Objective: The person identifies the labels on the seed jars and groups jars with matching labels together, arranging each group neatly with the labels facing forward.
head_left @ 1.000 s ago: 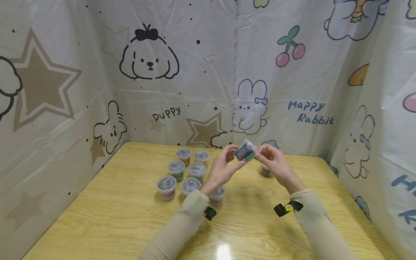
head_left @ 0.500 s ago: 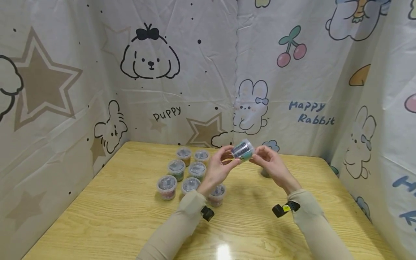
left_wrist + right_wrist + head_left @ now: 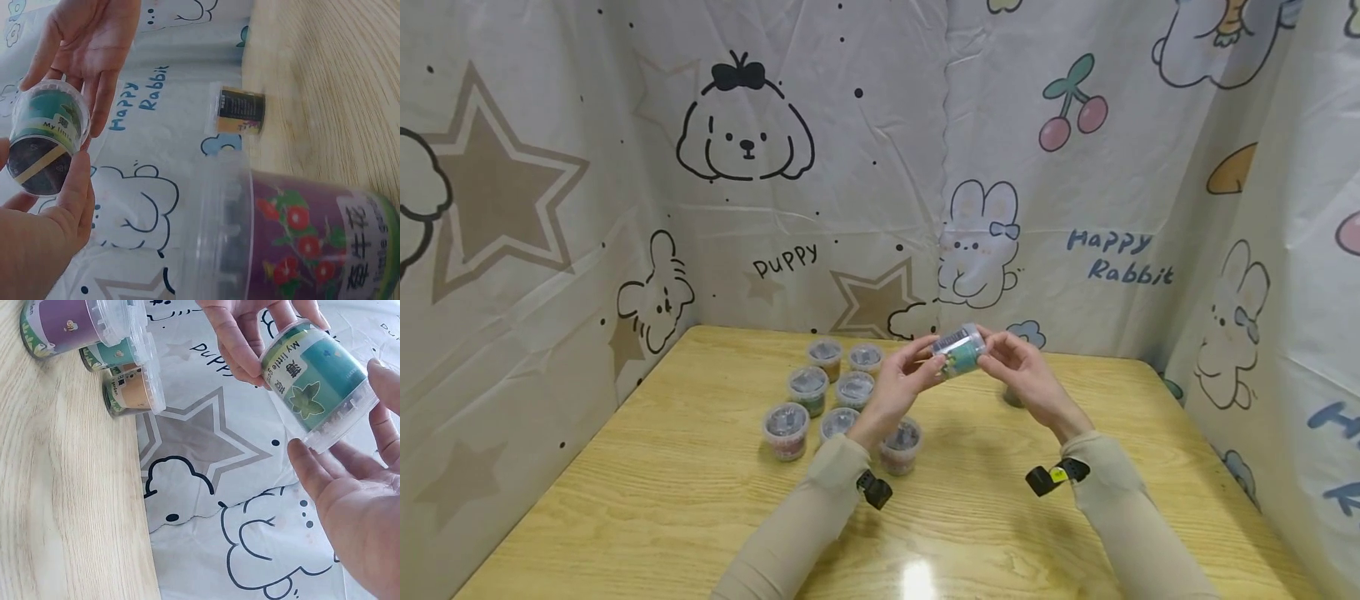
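Observation:
Above the back of the table, both hands hold one small plastic cup (image 3: 958, 354) with a teal label and a clear lid. It lies tilted on its side in the air. My left hand (image 3: 898, 385) grips its base end between thumb and fingers; the dark base with a tan stripe shows in the left wrist view. At the lid end, the fingers and thumb of my right hand (image 3: 1028, 377) pinch the clear rim. A leaf picture and "My little" show on the teal label (image 3: 312, 381) in the right wrist view.
Several similar lidded cups stand in rows on the wooden table (image 3: 662, 467), left of and below my left arm. A purple-labelled cup (image 3: 306, 244) is nearest that wrist. One cup (image 3: 240, 111) with an orange and black label stands apart, partly behind my right hand. Patterned cloth surrounds the table.
The held cup has been rolled between the hands: its dark text panel has turned upward and more teal picture faces me. Both hands have shifted slightly left.

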{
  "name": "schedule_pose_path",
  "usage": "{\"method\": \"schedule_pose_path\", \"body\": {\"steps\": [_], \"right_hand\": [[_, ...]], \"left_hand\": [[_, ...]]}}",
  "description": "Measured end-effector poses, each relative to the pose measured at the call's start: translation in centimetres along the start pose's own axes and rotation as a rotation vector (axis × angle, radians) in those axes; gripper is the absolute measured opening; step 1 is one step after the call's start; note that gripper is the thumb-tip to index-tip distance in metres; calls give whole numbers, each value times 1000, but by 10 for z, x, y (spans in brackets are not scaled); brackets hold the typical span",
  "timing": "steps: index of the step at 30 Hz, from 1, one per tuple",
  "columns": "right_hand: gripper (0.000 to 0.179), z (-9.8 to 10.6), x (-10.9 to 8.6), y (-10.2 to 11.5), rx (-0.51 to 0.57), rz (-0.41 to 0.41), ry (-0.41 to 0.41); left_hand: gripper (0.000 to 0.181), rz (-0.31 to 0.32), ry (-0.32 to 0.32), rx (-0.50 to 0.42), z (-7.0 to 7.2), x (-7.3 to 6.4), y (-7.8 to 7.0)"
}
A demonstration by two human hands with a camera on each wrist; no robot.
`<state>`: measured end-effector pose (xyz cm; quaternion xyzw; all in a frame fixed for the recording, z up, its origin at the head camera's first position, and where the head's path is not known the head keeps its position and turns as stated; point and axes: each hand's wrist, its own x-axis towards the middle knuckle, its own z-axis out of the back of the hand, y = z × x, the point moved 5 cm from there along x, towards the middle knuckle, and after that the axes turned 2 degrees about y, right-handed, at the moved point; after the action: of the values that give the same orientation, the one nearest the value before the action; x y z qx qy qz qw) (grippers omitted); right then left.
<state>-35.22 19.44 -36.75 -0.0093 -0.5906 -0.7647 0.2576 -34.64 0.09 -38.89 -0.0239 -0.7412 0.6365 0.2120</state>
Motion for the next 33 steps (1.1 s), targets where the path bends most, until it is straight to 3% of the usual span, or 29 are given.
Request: {"method": "schedule_pose_path", "body": {"steps": [5, 12, 20, 23, 27, 33], "right_hand": [[18, -3, 3, 1, -3, -22, -62], [56, -6, 5, 5, 0, -23, -66], [57, -7, 6, 2, -14, -42, -15], [61, -7, 5, 2, -19, -32, 22], [69, -6, 5, 2, -33, -26, 59], [73, -5, 7, 2, -31, -1, 84]], "left_hand": [[47, 1, -45, 18, 5, 0, 1], [54, -47, -27, 105, 8, 0, -1], [56, -41, -10, 172, 13, 0, -3], [56, -17, 8, 155, 15, 0, -1], [50, 22, 35, 61, 17, 1, 2], [50, 117, 26, -81, 19, 3, 6]]}}
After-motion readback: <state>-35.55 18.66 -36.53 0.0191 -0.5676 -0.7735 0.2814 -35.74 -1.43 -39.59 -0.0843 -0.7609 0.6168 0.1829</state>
